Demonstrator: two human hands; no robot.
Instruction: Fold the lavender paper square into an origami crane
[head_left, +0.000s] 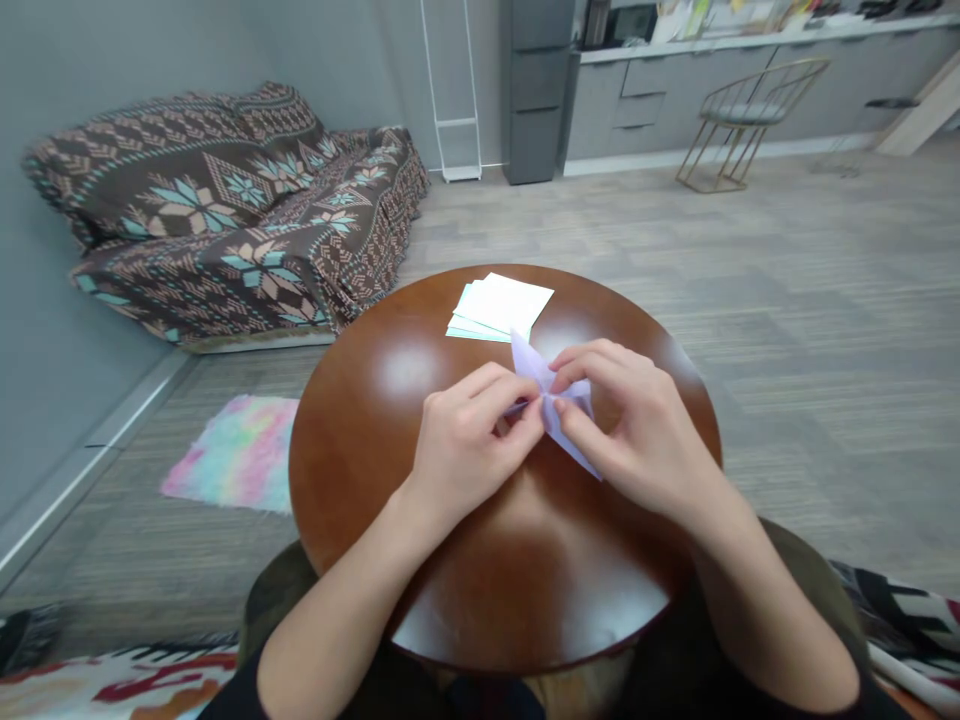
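A folded sheet of light purple paper (531, 358) is held between my two hands above the round table. It has pointed corners, one reaching up and away, another down toward me on the right. My left hand (474, 425) pinches its left side near the middle, thumb against index finger. On the other side, my right hand (630, 415) has thumb and index finger closed on the paper close to its centre. The fingers hide part of the folds. Just beyond the purple paper lies a small stack of white and pale green paper sheets (502, 302).
The glossy brown round table (360, 440) stands before me. A sofa with a patterned cover (247, 220) is at the back left, a fluffy pastel rug (236, 452) on the floor at left. Farther off are kitchen cabinets (675, 105) and a gold-framed chair (742, 115).
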